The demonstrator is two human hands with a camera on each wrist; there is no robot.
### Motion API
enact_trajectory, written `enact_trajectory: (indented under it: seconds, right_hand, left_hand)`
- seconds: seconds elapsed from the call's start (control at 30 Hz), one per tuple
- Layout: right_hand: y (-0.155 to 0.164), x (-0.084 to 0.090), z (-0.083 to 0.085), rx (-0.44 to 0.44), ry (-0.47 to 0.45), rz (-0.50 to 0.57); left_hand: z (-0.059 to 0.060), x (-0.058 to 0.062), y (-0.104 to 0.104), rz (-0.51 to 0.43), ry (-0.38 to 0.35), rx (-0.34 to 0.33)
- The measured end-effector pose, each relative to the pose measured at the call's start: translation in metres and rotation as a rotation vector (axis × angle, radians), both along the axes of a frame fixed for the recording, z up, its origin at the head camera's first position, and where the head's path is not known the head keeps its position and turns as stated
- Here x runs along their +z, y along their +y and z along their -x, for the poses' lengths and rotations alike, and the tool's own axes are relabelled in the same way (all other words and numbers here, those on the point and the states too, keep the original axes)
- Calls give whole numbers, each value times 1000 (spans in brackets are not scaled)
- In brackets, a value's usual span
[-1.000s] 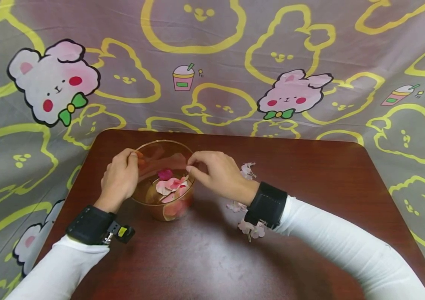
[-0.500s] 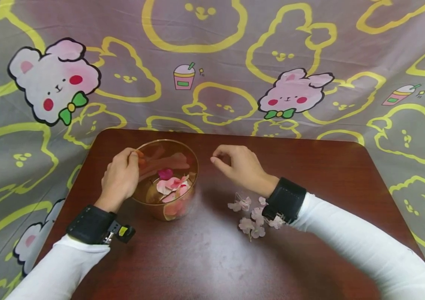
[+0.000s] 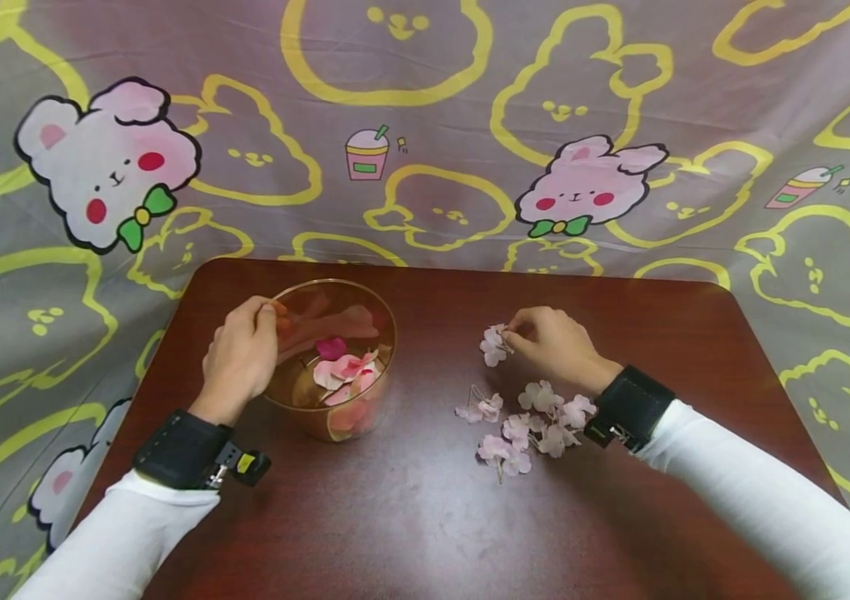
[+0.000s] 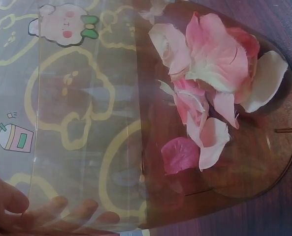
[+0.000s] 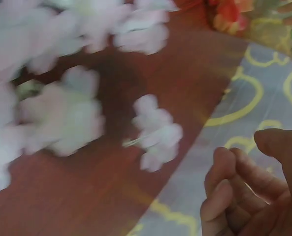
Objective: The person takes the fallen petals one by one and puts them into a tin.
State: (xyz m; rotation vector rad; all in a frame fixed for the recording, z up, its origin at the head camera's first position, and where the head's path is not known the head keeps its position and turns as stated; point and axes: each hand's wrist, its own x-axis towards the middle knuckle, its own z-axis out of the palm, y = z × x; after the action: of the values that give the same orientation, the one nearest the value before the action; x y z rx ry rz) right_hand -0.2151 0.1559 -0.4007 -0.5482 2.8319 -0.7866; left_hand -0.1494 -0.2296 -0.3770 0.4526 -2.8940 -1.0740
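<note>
A transparent amber bowl stands at the left of the table, and my left hand grips its rim. In the left wrist view the thumb is at the rim and the fingers show through the wall. Pink and white petals and one magenta petal lie in the bowl. Over on the right, my right hand is nearest a small pale pink artificial flower. The right wrist view has the thumb and bent fingers apart, short of this flower, with nothing between them.
Several more pale pink flowers lie loosely clustered on the brown table, below the right hand. A patterned cloth hangs behind the table and along its sides.
My right hand has moved right, from the bowl's rim to the small flower, and the flowers its wrist covered now show. The left hand stays on the bowl.
</note>
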Motion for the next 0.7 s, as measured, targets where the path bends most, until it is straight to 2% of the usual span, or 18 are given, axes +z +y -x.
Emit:
enact_trajectory:
  seconds: [0.17, 0.47, 0.7]
  right_hand:
    - [27, -14, -2, 11, -56, -99]
    - [58, -25, -8, 80, -245, -346]
    - [69, -30, -13, 109, -339, -420]
  left_hand:
    - [0, 0, 0, -3, 24, -2]
    - [-1, 1, 0, -1, 21, -1]
    - [-1, 0, 0, 2, 28, -5]
